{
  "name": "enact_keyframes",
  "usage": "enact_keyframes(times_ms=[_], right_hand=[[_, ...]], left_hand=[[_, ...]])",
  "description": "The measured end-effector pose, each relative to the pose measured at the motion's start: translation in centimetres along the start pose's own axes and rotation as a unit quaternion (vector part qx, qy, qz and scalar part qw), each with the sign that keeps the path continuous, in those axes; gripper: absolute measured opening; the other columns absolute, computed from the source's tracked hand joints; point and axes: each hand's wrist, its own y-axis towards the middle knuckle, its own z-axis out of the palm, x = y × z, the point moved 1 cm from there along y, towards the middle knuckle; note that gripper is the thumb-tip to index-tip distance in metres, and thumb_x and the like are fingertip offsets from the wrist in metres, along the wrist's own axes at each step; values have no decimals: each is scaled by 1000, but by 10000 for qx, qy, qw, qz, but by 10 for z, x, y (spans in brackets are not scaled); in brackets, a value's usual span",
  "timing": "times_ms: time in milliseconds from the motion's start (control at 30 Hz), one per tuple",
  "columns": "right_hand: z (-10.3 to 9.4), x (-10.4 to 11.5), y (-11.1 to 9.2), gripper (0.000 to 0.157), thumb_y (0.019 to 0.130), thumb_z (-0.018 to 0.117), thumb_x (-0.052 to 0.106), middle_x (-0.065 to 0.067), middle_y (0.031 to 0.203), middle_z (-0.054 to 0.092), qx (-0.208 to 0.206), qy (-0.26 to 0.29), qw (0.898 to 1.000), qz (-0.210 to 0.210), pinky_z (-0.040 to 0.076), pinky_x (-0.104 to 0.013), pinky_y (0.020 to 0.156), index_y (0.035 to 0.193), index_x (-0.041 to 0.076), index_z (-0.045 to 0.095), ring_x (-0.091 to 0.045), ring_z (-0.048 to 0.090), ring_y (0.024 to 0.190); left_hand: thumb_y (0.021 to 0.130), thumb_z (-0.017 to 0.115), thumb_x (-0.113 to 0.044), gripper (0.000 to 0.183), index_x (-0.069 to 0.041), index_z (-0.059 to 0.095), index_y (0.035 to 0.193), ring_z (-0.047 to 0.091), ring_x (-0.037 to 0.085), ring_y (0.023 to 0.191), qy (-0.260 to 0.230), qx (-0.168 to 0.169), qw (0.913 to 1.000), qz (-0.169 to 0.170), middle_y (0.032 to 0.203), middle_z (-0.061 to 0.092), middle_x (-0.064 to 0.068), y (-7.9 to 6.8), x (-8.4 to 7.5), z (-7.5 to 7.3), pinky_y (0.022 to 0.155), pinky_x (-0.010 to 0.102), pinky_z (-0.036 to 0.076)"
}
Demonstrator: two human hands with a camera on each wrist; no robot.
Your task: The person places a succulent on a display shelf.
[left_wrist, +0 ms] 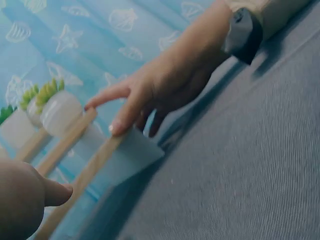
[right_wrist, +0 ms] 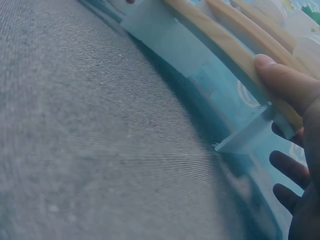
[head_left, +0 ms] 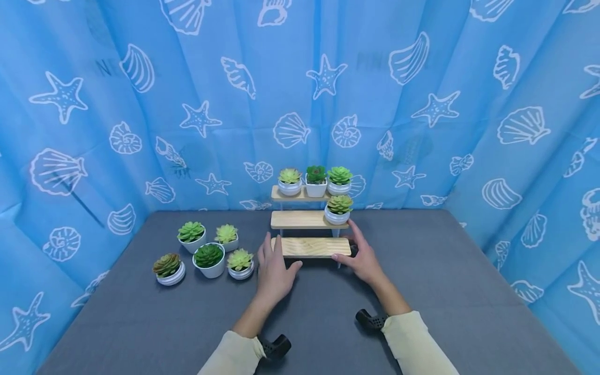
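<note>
A three-tier plant stand (head_left: pixel 307 247) with pale wooden shelves and translucent supports stands on the grey cloth. At its left end, my left hand (head_left: pixel 274 273) rests straight fingers against the lowest shelf, its thumb held out in front. My right hand (head_left: pixel 365 260) grips the other end, thumb on the lowest shelf's front edge (right_wrist: pixel 250 60) and index finger up at the middle shelf's end. Three potted succulents (head_left: pixel 316 182) line the top shelf. One more succulent (head_left: pixel 338 209) sits at the right of the middle shelf; the lowest shelf is bare.
Left of the stand, several potted succulents are grouped on the cloth, among them a dark green one (head_left: pixel 209 259), a reddish one (head_left: pixel 169 269) and a pale one (head_left: pixel 240 263) close beside my left hand. A blue shell-patterned curtain (head_left: pixel 290 104) hangs behind the table.
</note>
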Motion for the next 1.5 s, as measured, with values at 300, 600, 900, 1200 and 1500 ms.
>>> enact_keyframes(times_ms=[300, 600, 900, 1200, 1500], right_hand=[[-3, 2, 0, 101, 81, 81, 26, -20, 137, 53, 242, 5, 9995, 217, 27, -63, 105, 156, 33, 15, -36, 47, 126], [-5, 3, -1, 101, 81, 81, 25, -20, 137, 53, 218, -4, 9994, 253, 27, -63, 105, 156, 31, 15, -37, 46, 126], [-4, 1, -2, 102, 81, 81, 26, -20, 137, 53, 227, -31, 9994, 262, 28, -63, 105, 156, 32, 14, -37, 48, 126], [-4, 1, -3, 102, 82, 81, 26, -19, 139, 52, 217, -33, 9994, 266, 28, -63, 105, 156, 35, 12, -38, 47, 126], [-3, 0, -2, 101, 82, 80, 24, -20, 138, 52, 248, 76, 9994, 241, 28, -63, 105, 156, 34, 12, -38, 49, 125]], left_hand=[[87, 74, -33, 82, -13, 31, 153, 20, 36, 142, -60, 81, 9982, 593, 159, 19, 13, -14, -16, -19, 104, 63, 30], [85, 77, -25, 73, -15, 41, 148, 38, 35, 133, 196, -417, 9926, 1127, 150, 37, 12, -17, -3, -49, 102, 56, 38], [79, 82, -12, 68, -8, 50, 140, 42, 42, 127, 282, -1324, 9788, 1539, 143, 45, 19, -15, 38, -89, 97, 64, 34], [74, 83, -6, 68, -2, 53, 134, 40, 50, 122, 652, -1955, 9672, 1485, 139, 44, 26, -20, 92, -129, 96, 68, 28], [76, 82, -11, 73, 0, 46, 139, 31, 52, 128, 1043, -2016, 9728, 462, 146, 35, 26, -23, 122, -163, 102, 69, 19]])
